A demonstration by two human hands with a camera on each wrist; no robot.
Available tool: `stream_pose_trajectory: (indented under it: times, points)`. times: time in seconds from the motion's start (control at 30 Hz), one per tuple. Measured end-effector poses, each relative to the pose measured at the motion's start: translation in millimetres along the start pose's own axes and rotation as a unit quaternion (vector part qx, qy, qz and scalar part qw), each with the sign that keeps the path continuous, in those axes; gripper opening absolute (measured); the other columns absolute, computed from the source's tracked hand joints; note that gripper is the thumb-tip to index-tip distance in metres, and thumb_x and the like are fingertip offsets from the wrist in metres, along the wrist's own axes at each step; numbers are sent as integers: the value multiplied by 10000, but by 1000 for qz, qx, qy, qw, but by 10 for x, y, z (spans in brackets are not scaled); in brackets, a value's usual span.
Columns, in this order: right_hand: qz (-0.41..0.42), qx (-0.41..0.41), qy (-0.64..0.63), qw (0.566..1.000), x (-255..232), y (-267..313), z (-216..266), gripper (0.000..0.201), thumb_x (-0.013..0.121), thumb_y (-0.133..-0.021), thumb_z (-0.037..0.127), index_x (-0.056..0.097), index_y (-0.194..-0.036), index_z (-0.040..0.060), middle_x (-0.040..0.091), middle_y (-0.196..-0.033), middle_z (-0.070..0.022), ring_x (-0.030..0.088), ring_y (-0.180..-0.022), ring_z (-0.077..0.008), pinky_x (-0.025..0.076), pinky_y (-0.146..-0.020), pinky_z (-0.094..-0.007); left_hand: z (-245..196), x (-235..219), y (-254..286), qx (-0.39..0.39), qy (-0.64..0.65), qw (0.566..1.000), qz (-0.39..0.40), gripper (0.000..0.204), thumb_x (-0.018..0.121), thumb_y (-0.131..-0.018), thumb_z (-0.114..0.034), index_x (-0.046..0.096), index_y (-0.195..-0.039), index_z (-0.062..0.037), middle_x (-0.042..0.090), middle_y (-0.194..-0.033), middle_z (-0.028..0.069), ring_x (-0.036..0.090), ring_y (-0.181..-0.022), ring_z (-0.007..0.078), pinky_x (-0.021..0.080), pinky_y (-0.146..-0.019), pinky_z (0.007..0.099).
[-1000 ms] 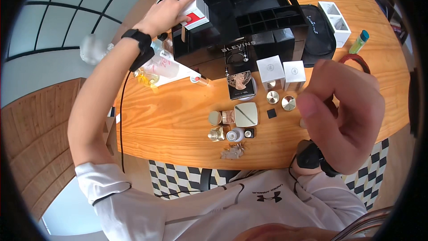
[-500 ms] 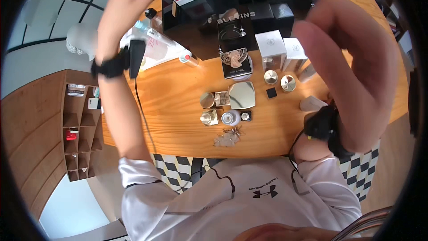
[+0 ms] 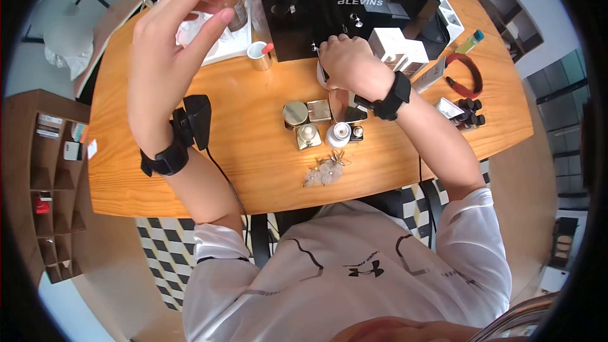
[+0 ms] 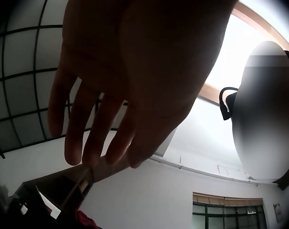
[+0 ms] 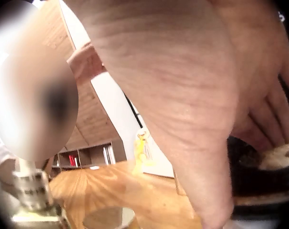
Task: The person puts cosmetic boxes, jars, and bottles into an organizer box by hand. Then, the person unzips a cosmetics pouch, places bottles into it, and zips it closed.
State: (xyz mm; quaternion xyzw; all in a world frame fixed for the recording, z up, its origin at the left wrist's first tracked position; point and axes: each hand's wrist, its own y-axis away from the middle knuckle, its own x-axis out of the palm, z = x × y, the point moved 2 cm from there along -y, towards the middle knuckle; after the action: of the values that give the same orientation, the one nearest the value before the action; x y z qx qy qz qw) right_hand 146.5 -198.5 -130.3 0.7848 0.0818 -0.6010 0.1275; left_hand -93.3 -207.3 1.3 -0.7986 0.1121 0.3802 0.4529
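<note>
My left hand [image 3: 168,57] is raised over the table's left side, holding nothing; its fingers hang loose in the left wrist view. The right hand [image 3: 351,66] reaches down over a small black case in front of the black organizer [image 3: 354,25] and hides most of it. In the right wrist view a beige figure ornament [image 5: 277,158] on the dark case shows right at the fingertips, with the thumb to the near side. I cannot tell whether the fingers grip it. Just nearer lie a square mirror compact [image 3: 345,109], partly covered by the wrist, and a gold-lidded jar [image 3: 295,113].
Small bottles [image 3: 308,136] and a flower hair ornament [image 3: 326,172] sit near the front edge. White boxes [image 3: 387,47] stand right of the right hand. A red band [image 3: 468,76] and dark bottles [image 3: 470,114] lie farther right. A cable runs from the left wrist.
The left hand has left the red-and-white box on the organizer and drawn back. The right hand has moved from near the camera forward and left, down to the black case.
</note>
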Motion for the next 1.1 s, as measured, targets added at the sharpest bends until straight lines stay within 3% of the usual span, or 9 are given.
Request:
stream_pose_trajectory:
  times: [0.13, 0.4, 0.53, 0.6, 0.67, 0.73, 0.8, 0.83, 1.1]
  points:
    - [109, -9, -6, 994, -49, -142, -64, 681, 884, -695, 391, 634, -1170, -27, 725, -1133, -153, 723, -1046, -323, 595, -849, -403, 173, -107, 99, -58, 32, 998, -15, 254, 676, -969, -101, 693, -1206, -10, 726, -1095, 90, 686, -992, 161, 521, -899, 290]
    - [86, -41, -9, 995, -535, -16, -99, 675, 923, -622, 335, 646, -1115, -32, 741, -1025, -191, 738, -955, -363, 590, -823, -417, 258, -133, 99, -65, 10, 998, -1, 263, 685, -959, -122, 699, -1198, -12, 728, -1071, 86, 689, -990, 167, 517, -903, 288]
    - [-70, -68, -61, 993, -1500, 537, -236, 524, 897, -682, 242, 637, -1083, 30, 714, -909, -186, 716, -909, -363, 546, -808, -429, 235, -117, 100, -52, 14, 998, -15, 257, 685, -951, -110, 699, -1187, -9, 728, -1061, 88, 688, -971, 171, 516, -892, 292]
    - [-188, -165, -96, 963, -1794, 489, -520, 419, 866, -726, 205, 634, -1038, 49, 690, -868, -175, 699, -875, -359, 539, -763, -451, 205, -111, 80, -45, 13, 999, -13, 254, 684, -950, -107, 698, -1184, -8, 727, -1061, 90, 686, -966, 171, 514, -886, 292]
    - [-187, -69, -11, 980, -2144, 552, -257, 258, 796, -842, 167, 614, -899, -6, 654, -800, -64, 623, -704, -154, 512, -619, -292, 169, -101, 61, -46, 38, 998, -2, 250, 686, -945, -105, 695, -1174, -6, 724, -1061, 88, 683, -958, 170, 507, -876, 291]
    - [17, 63, -61, 996, -2396, 108, -380, 502, 863, -773, 269, 632, -1081, -53, 712, -968, -193, 697, -879, -296, 577, -764, -362, 134, -105, 48, -36, 23, 999, -6, 251, 686, -943, -106, 694, -1173, -6, 722, -1059, 87, 682, -958, 171, 503, -874, 289]
    - [-61, -41, 9, 997, -2208, -279, -697, 503, 861, -714, 289, 654, -1036, -37, 728, -958, -190, 710, -881, -313, 570, -744, -402, 115, -106, 52, -28, 8, 1000, -8, 251, 687, -941, -106, 693, -1171, -6, 720, -1056, 85, 681, -958, 172, 498, -872, 287]
    - [16, 3, 20, 1000, -2210, -432, -687, 487, 863, -690, 298, 678, -996, -32, 732, -931, -196, 720, -891, -313, 566, -742, -408, 117, -109, 59, -31, 16, 999, -12, 252, 687, -941, -108, 693, -1171, -6, 720, -1054, 83, 680, -959, 172, 496, -871, 285]
    - [89, -65, 10, 994, -1492, -1436, -1162, 544, 888, -729, 374, 732, -1104, 11, 750, -1025, -195, 720, -940, -328, 562, -809, -409, 160, -171, 88, -38, 35, 998, -24, 257, 694, -941, -102, 691, -1178, -3, 723, -1052, 86, 686, -964, 178, 499, -881, 288]
